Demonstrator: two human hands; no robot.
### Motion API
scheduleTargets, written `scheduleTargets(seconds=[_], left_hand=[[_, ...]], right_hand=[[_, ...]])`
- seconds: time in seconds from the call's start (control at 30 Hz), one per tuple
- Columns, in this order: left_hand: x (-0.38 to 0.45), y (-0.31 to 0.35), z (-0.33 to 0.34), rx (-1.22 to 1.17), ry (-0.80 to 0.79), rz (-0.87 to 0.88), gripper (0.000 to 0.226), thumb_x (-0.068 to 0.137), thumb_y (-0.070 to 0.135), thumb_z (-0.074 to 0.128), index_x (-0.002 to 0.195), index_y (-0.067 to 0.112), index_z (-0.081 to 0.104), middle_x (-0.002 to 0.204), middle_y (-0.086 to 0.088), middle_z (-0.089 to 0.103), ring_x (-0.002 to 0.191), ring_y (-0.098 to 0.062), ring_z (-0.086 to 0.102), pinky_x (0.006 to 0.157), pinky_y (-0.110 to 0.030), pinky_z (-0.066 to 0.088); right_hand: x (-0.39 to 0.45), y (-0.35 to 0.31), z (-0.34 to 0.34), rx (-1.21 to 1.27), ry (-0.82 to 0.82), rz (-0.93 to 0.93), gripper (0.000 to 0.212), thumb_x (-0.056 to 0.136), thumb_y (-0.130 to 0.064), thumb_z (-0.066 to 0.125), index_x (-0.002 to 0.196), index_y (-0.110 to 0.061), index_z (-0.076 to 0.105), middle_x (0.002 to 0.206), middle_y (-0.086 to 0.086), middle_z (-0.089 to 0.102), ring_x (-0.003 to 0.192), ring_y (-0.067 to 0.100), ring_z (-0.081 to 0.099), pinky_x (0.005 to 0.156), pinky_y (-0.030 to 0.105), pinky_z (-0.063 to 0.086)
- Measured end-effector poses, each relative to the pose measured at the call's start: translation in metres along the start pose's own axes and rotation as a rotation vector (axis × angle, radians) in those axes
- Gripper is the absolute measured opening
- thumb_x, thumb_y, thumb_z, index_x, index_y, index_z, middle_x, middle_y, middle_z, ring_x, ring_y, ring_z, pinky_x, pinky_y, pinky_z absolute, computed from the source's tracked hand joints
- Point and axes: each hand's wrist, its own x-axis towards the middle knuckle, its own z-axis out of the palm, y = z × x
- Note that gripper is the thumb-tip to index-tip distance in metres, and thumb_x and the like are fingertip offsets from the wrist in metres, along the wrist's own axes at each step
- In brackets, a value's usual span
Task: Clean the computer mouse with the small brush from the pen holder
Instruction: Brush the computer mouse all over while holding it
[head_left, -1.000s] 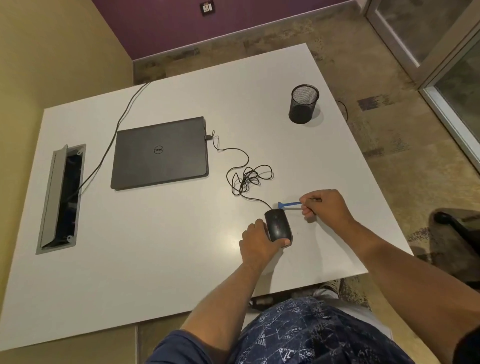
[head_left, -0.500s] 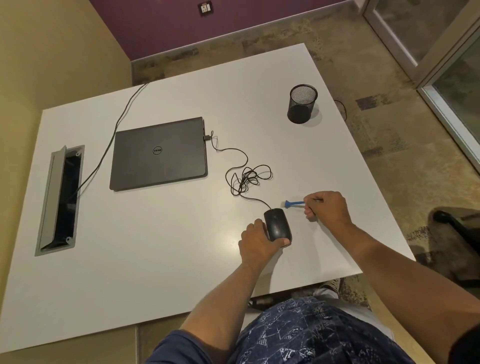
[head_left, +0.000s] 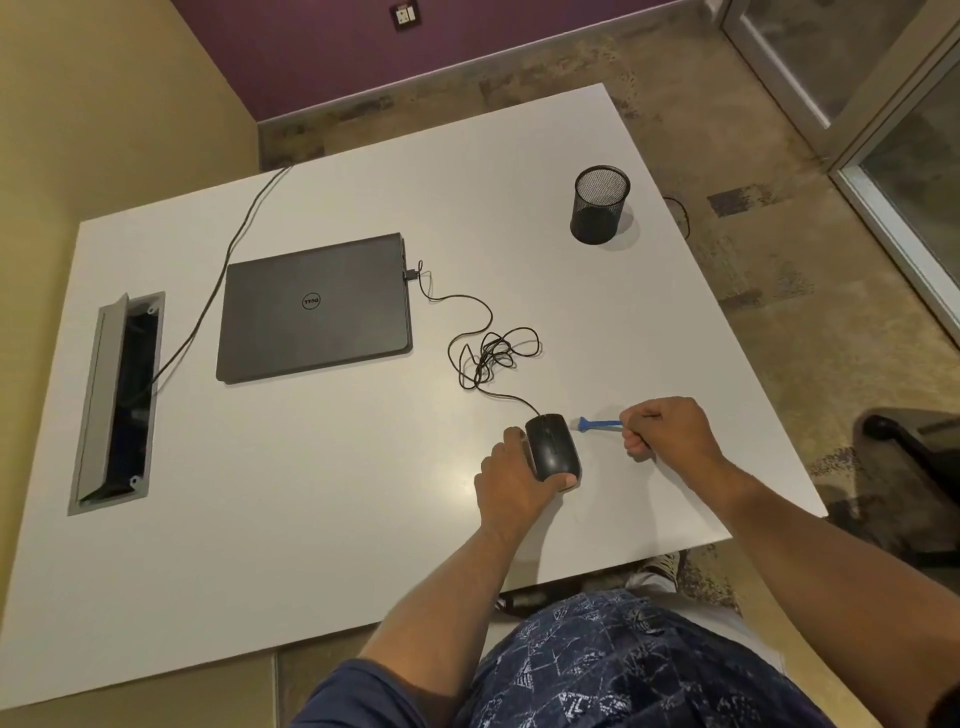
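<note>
A black wired computer mouse (head_left: 551, 447) lies on the white table (head_left: 322, 509) near its front right. My left hand (head_left: 511, 480) grips the mouse from the left and from behind. My right hand (head_left: 667, 434) is closed on the handle of a small blue brush (head_left: 597, 424). The pale bristles point left and sit just right of the mouse's front end, a small gap apart. The black mesh pen holder (head_left: 599, 205) stands far back on the right and looks empty.
A closed dark laptop (head_left: 314, 309) lies left of centre, with the mouse cable (head_left: 493, 351) tangled between it and the mouse. A power cord runs to an open cable hatch (head_left: 117, 402) at the table's left. A chair base (head_left: 914, 452) stands beyond the right edge.
The brush tip has shifted slightly right, away from the mouse's front, and my right hand moved with it. My left hand and the mouse have stayed put.
</note>
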Motion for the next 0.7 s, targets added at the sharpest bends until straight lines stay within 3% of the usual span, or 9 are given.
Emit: scheduleTargets(seconds=[0.1,0.23,0.5,0.7], left_hand=[[0.000,-0.003,0.000,0.037,0.001,0.090,0.106,0.069,0.066,0.079,0.155,0.029,0.029,0.124,-0.006,0.060,0.110,-0.028,0.059,0.091,-0.043,0.050],[0.003,-0.007,-0.003,0.104,-0.039,0.166,0.111,0.071,0.075,0.074,0.160,0.031,0.025,0.116,-0.008,0.058,0.104,-0.028,0.058,0.086,-0.040,0.050],[0.008,-0.008,-0.004,0.158,-0.080,0.167,0.113,0.070,0.083,0.069,0.160,0.028,0.029,0.120,-0.008,0.059,0.107,-0.028,0.057,0.089,-0.043,0.051],[0.011,-0.009,-0.004,0.144,-0.092,0.162,0.113,0.066,0.083,0.071,0.158,0.031,0.030,0.121,-0.006,0.059,0.110,-0.027,0.057,0.093,-0.044,0.050]], right_hand=[[-0.009,0.010,-0.008,0.092,-0.071,-0.007,0.011,0.093,-0.007,0.071,0.095,0.001,0.079,0.072,0.020,0.074,0.060,0.027,0.069,0.067,0.040,0.061],[-0.015,0.027,-0.020,0.021,-0.234,0.019,0.009,0.092,-0.001,0.072,0.093,0.001,0.080,0.072,0.021,0.074,0.060,0.026,0.067,0.061,0.036,0.060],[-0.012,0.030,-0.030,-0.031,-0.270,-0.004,0.008,0.091,-0.007,0.076,0.091,-0.003,0.082,0.068,0.018,0.073,0.057,0.023,0.065,0.055,0.033,0.055],[-0.009,0.025,-0.037,-0.044,-0.171,0.013,0.010,0.092,0.003,0.069,0.091,0.004,0.079,0.066,0.018,0.071,0.051,0.020,0.064,0.051,0.030,0.056]])
